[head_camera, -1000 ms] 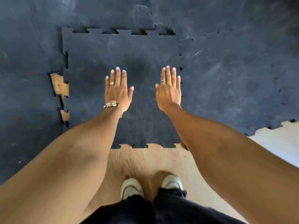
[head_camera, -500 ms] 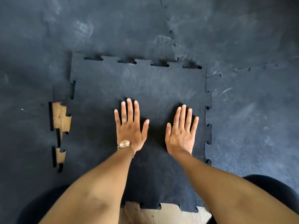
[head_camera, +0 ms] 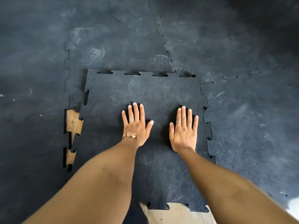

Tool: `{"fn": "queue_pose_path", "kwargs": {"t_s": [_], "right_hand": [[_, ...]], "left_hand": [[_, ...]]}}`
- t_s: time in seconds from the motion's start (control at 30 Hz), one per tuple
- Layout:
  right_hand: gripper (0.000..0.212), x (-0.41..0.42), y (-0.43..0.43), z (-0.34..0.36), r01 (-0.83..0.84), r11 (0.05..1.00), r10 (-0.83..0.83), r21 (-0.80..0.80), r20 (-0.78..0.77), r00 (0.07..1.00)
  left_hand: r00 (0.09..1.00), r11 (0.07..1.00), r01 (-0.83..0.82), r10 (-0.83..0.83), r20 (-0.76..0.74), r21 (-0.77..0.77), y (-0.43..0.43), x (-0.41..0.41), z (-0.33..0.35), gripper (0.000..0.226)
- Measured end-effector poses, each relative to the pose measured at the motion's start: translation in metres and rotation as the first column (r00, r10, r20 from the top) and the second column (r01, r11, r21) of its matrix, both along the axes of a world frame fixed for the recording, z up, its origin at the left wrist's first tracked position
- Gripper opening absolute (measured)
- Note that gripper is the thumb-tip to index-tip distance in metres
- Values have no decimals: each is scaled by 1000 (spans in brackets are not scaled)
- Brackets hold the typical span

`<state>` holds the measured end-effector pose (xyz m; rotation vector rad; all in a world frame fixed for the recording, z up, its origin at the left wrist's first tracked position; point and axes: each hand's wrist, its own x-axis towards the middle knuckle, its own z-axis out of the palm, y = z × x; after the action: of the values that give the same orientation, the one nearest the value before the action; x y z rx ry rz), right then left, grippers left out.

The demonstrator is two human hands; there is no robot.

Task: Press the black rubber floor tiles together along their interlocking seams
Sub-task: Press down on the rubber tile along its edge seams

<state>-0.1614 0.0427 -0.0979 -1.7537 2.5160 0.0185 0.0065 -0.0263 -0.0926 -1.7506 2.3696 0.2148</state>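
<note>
A loose black rubber tile (head_camera: 145, 91) with toothed edges lies among laid black tiles. My left hand (head_camera: 136, 125) rests flat on its middle, fingers spread, a ring and a watch on it. My right hand (head_camera: 184, 128) lies flat beside it, nearer the tile's right edge, also with a ring. The far seam (head_camera: 145, 73) shows dark gaps between the teeth. The right seam (head_camera: 207, 120) looks nearly meshed with the neighbouring tile (head_camera: 252, 126). At the left seam (head_camera: 72, 123) bare wood shows through a gap next to the left tile (head_camera: 32, 126).
Laid black tiles (head_camera: 113, 38) cover the floor ahead and to both sides. Bare wooden floor (head_camera: 174, 214) shows at the near edge of the loose tile. A pale patch (head_camera: 293, 204) sits at the lower right corner.
The view has dropped closer to the floor and forward; my shoes have left the frame. Both hands stay flat on the loose tile, a little further back on it.
</note>
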Motion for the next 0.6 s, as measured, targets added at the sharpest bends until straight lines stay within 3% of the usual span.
{"fn": "queue_pose_path", "kwargs": {"t_s": [0.1, 0.2, 0.27, 0.33, 0.43, 0.53, 0.6], "right_hand": [[63, 1, 0, -1, -3, 1000, 3, -26, 6, 1000], [65, 0, 0, -4, -9, 999, 8, -39, -16, 1000], [64, -2, 1, -7, -15, 999, 14, -34, -38, 999], [63, -4, 0, -7, -24, 1000, 24, -15, -30, 999], [64, -6, -1, -5, -42, 999, 42, -7, -11, 999], [73, -5, 4, -4, 3, 999, -3, -51, -9, 1000], [85, -3, 5, -3, 142, 981, -142, -131, 13, 990]], "left_hand": [[995, 996, 89, -88, 50, -12, -15, 8, 7, 82], [996, 996, 74, -76, -54, -45, -17, 16, 10, 89], [988, 994, -23, 5, -154, -110, -12, 31, 8, 94], [961, 960, -230, 198, -192, -158, -11, 57, 5, 97], [837, 840, -531, 500, -221, -110, -21, 102, 5, 101], [803, 804, -577, 526, -279, -144, -26, 120, 4, 99], [778, 777, -609, 547, -309, -158, -25, 122, -2, 95]]}}
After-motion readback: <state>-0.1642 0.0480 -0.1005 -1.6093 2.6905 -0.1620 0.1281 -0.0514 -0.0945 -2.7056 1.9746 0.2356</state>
